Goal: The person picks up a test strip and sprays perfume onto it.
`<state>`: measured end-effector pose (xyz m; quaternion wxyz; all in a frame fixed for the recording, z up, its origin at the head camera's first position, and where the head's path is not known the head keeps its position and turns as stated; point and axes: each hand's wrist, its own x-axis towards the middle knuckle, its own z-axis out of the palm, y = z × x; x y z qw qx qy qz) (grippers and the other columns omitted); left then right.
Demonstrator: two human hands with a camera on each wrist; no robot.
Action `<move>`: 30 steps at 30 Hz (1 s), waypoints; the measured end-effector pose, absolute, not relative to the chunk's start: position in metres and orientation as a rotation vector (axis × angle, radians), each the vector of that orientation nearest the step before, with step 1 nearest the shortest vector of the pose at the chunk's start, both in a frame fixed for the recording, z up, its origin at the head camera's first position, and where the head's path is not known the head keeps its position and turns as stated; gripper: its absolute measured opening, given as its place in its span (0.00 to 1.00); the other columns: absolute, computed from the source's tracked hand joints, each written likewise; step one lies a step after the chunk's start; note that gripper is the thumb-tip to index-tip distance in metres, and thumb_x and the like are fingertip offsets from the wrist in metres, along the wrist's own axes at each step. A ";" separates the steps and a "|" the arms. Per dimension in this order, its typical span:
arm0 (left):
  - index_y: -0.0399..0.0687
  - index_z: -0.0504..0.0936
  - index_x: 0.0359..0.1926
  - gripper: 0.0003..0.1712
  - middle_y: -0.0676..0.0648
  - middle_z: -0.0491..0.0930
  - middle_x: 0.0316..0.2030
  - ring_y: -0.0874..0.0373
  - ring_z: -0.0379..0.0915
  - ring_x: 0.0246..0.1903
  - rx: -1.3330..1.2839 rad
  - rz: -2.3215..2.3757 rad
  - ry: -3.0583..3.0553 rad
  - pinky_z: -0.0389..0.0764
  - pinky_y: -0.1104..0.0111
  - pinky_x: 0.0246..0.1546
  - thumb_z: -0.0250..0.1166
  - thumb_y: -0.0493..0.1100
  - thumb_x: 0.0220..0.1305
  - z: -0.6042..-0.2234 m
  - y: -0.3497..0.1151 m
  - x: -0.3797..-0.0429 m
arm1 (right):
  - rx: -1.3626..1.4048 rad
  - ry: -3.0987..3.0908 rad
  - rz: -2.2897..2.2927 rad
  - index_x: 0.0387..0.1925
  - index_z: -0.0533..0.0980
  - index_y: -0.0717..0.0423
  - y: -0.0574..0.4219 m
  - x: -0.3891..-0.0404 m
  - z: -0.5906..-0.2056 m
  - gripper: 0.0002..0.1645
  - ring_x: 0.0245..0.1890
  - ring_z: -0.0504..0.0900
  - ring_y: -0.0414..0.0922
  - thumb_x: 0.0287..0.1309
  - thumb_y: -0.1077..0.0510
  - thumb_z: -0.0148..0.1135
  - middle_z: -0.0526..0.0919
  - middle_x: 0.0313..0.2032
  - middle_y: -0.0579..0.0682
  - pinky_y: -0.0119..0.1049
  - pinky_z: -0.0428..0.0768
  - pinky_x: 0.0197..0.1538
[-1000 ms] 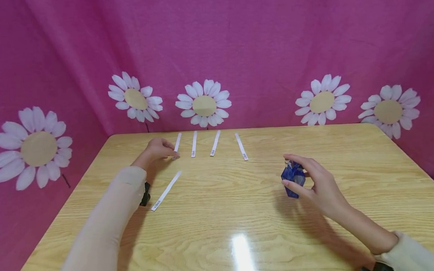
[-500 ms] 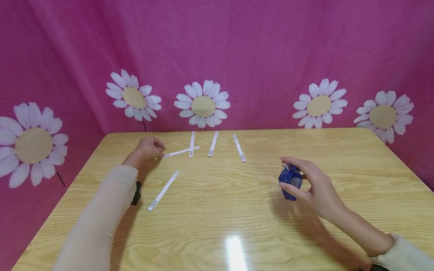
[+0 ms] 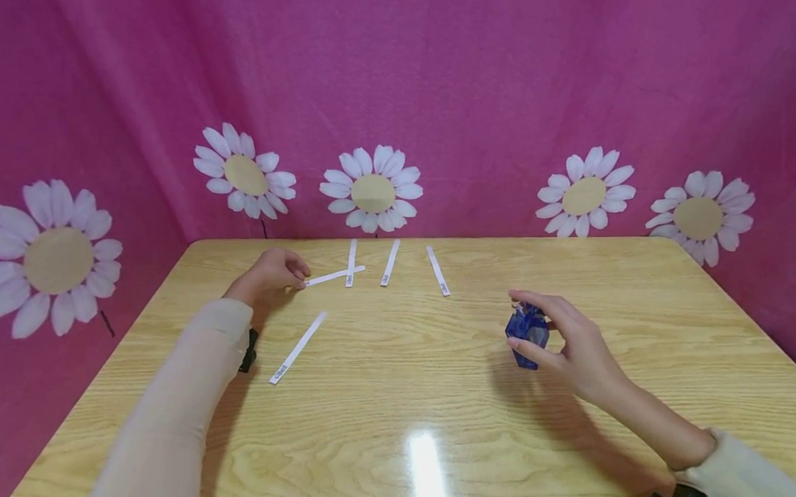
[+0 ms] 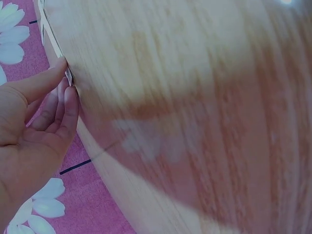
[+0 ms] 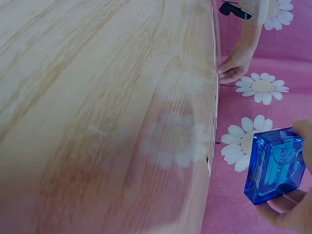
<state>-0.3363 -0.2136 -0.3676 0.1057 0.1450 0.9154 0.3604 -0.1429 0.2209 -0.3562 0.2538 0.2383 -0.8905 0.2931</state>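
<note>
At the far left of the table, my left hand (image 3: pixel 271 271) pinches the labelled end of a white paper test strip (image 3: pixel 333 275). That strip slants across a second paper strip (image 3: pixel 353 251); the left wrist view shows the thumb and fingers on its end (image 4: pixel 68 77). On the right, my right hand (image 3: pixel 582 348) holds a blue glass perfume bottle (image 3: pixel 525 339) above the table, thumb on one side and fingers on the other. In the right wrist view the bottle (image 5: pixel 275 165) has pale lettering on its face, too unclear to read.
Two more paper strips (image 3: pixel 390 263) lie apart near the table's back edge, the right one (image 3: pixel 438 271) tilted. Another strip (image 3: pixel 299 347) lies nearer, in front of my left hand. A pink flowered curtain (image 3: pixel 472 114) hangs around the wooden table (image 3: pixel 377 395).
The pinched strip has swung from roughly parallel with its neighbours to lying across the nearest one. My left hand has shifted slightly left. The right hand still holds the bottle.
</note>
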 end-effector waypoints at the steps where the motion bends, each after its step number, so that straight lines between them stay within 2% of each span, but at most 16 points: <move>1: 0.22 0.78 0.42 0.14 0.31 0.82 0.35 0.61 0.76 0.32 0.432 1.055 2.695 0.74 0.78 0.32 0.67 0.28 0.54 -0.367 -0.214 -0.336 | 0.650 -2.418 0.797 0.61 0.72 0.49 0.221 -0.143 -0.356 0.41 0.47 0.73 0.26 0.42 0.64 0.75 0.81 0.51 0.50 0.14 0.76 0.43; 6: 0.23 0.79 0.41 0.12 0.34 0.82 0.32 0.64 0.73 0.27 0.413 1.045 2.677 0.76 0.75 0.29 0.65 0.27 0.55 -0.367 -0.214 -0.336 | 0.657 -2.414 0.781 0.61 0.72 0.50 0.221 -0.143 -0.357 0.41 0.48 0.73 0.26 0.42 0.64 0.76 0.81 0.51 0.50 0.15 0.77 0.43; 11: 0.23 0.79 0.40 0.11 0.37 0.82 0.30 0.66 0.71 0.27 0.413 1.076 2.671 0.74 0.77 0.29 0.65 0.26 0.55 -0.370 -0.213 -0.336 | 0.649 -2.411 0.780 0.61 0.72 0.49 0.222 -0.142 -0.358 0.41 0.48 0.73 0.26 0.41 0.65 0.76 0.81 0.51 0.50 0.15 0.77 0.44; 19: 0.26 0.81 0.38 0.08 0.44 0.80 0.27 0.64 0.69 0.28 0.437 1.040 2.695 0.71 0.76 0.32 0.64 0.30 0.57 -0.372 -0.208 -0.330 | 0.615 -2.422 0.815 0.61 0.73 0.48 0.221 -0.141 -0.359 0.41 0.48 0.73 0.27 0.40 0.65 0.76 0.81 0.51 0.49 0.12 0.74 0.44; 30: 0.30 0.81 0.35 0.06 0.43 0.80 0.30 0.58 0.71 0.32 0.448 0.978 2.718 0.71 0.74 0.33 0.64 0.32 0.60 -0.374 -0.207 -0.327 | 0.626 -2.412 0.828 0.60 0.73 0.48 0.222 -0.140 -0.362 0.41 0.48 0.73 0.27 0.41 0.65 0.76 0.81 0.51 0.50 0.12 0.75 0.44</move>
